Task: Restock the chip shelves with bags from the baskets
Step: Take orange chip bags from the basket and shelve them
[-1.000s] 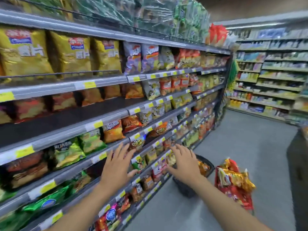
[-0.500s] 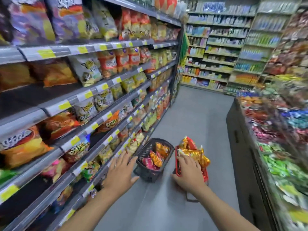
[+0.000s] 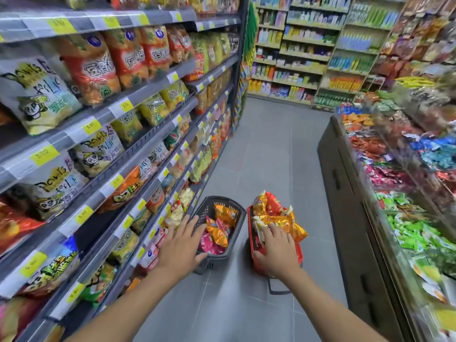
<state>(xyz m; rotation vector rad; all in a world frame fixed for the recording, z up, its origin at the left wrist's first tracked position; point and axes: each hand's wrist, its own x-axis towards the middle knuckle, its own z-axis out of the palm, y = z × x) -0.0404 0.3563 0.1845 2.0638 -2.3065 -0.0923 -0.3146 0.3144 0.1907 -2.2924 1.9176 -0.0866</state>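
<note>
Grip of left hand [image 3: 181, 248] spread, fingers straight, over near rim of black basket [image 3: 243, 214], holding nothing. Grip of right hand [image 3: 277, 251] loose, fingers laid on gold chip bags [image 3: 276, 218] heaped in red basket [image 3: 249, 219] (no pinch visible). Baskets side by side on floor [image 3: 259, 156], black one just beside chip shelves [image 3: 148, 91], orange bag [image 3: 218, 234] inside it.

My left hand [image 3: 181, 245] covers the near left corner of the black basket [image 3: 240, 213]; I cannot tell whether it touches the rim. My right hand [image 3: 276, 250] hides the near bags in the red basket [image 3: 249, 223]. My forearms run off the bottom edge. The chip shelves [image 3: 148, 92] are cut by the left and top edges. The sweets counter [image 3: 407, 193] is blurred.
</note>
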